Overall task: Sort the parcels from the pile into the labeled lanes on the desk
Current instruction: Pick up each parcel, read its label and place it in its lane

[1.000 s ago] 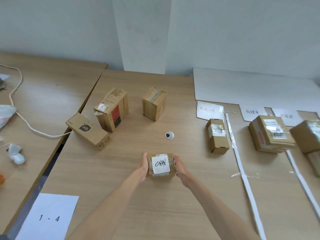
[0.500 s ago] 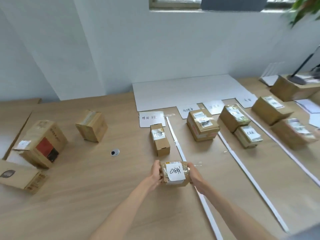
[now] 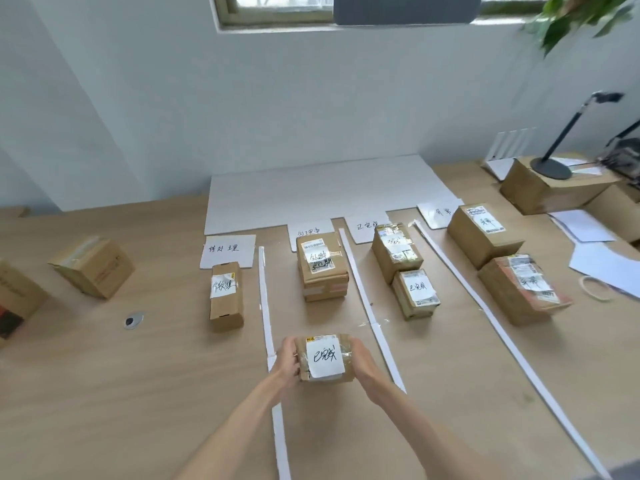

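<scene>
Bottom centre of frame, w/ my left hand (image 3: 286, 362) and right hand (image 3: 364, 364) I'm clasping a small labelled parcel (image 3: 325, 357) btwn two white lane strips (image 3: 266, 317), above the desk (image 3: 104, 393).

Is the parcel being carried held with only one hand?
No, the left hand and right hand grip opposite sides of the parcel.

The wooden surface (image 3: 104, 393) carries white paper strips (image 3: 360, 292) marking lanes, each headed by a handwritten label sheet (image 3: 227, 251). Taped cardboard parcels (image 3: 322, 266) sit inside the lanes. Left of them stand unsorted boxes (image 3: 91, 266) near a round grommet (image 3: 133, 319); far right, loose papers (image 3: 602, 261) and perhaps a tape ring (image 3: 596, 288).
</scene>
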`<state>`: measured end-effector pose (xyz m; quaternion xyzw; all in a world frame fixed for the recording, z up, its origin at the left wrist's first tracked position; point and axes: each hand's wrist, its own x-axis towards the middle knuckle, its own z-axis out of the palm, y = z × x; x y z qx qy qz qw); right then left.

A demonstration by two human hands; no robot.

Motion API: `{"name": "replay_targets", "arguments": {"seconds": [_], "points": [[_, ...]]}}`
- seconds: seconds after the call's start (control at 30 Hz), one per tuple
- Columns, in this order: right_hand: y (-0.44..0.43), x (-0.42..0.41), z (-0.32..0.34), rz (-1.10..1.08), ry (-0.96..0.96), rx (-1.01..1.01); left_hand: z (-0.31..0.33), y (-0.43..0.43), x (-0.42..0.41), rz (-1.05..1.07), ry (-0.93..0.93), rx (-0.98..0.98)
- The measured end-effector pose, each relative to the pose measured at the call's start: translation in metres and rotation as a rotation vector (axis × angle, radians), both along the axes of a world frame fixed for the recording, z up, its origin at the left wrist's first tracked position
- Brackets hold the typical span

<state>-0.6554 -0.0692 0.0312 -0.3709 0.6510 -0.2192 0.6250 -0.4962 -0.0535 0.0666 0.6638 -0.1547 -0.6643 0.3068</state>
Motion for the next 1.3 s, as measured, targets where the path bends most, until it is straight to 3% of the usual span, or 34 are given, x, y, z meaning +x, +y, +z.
{"name": "replay_targets", "arguments": {"seconds": [0.23,0.5,0.67,0.93,1.07,1.23,1.3], "points": [[0.003,-0.071,-0.004,-0.09,0.069,-0.022,-0.008,-0.011,-0.074,-0.051,0.018,-0.015],[0.009,-0.16,0.025,-0.204,0.238,-0.099,-0.008,-0.019,-0.155,-0.182,0.178,-0.016],[-0.013,-0.214,0.018,-0.313,0.163,-0.066,-0.02,-0.038,-0.211,-0.245,0.18,-0.03],[-0.087,-0.282,-0.051,-0.262,0.128,-0.018,-0.05,-0.089,-0.289,-0.09,0.114,-0.001],[-0.105,-0.288,-0.103,-0.097,0.198,-0.007,-0.061,-0.094,-0.3,0.064,0.038,0.056],[-0.132,-0.3,-0.071,-0.083,0.304,-0.045,-0.064,-0.113,-0.3,0.103,-0.027,0.08],[-0.137,-0.298,-0.053,-0.121,0.376,-0.148,-0.057,-0.113,-0.287,0.149,-0.049,0.069]]}}
